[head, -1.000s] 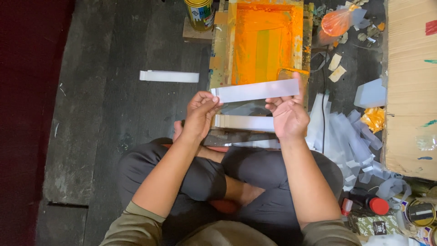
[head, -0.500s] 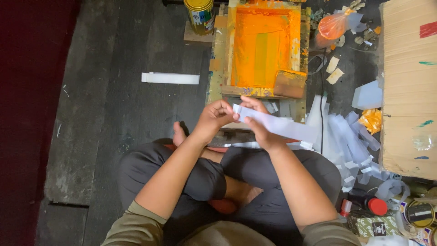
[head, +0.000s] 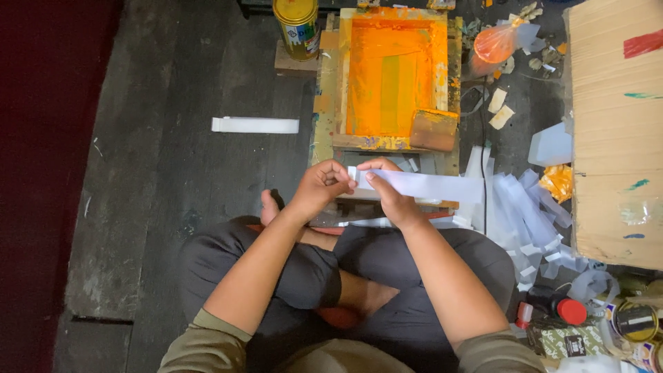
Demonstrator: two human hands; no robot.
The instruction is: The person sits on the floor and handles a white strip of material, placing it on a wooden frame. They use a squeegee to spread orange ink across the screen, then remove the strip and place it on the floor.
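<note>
A person sits cross-legged on a dark wooden plank floor (head: 159,159). Both hands meet at the left end of a long, pale white paper strip (head: 428,185), which runs out to the right, held just above the knees. The left hand (head: 324,185) is curled, its fingertips pinching the strip's end; the right hand (head: 388,197) grips the same end from below, thumb pressed on top.

Just beyond the hands lies a wooden-framed printing screen coated in orange ink (head: 390,76), with a wooden block smeared in orange (head: 434,130) resting on its lower right corner. A yellow metal can (head: 295,26) stands at the frame's upper left. A second white strip (head: 255,125) lies flat on the floor, well apart to the left. A loose heap of white strips (head: 528,214) sits to the right, beside a large brown cardboard sheet (head: 615,124).
</note>
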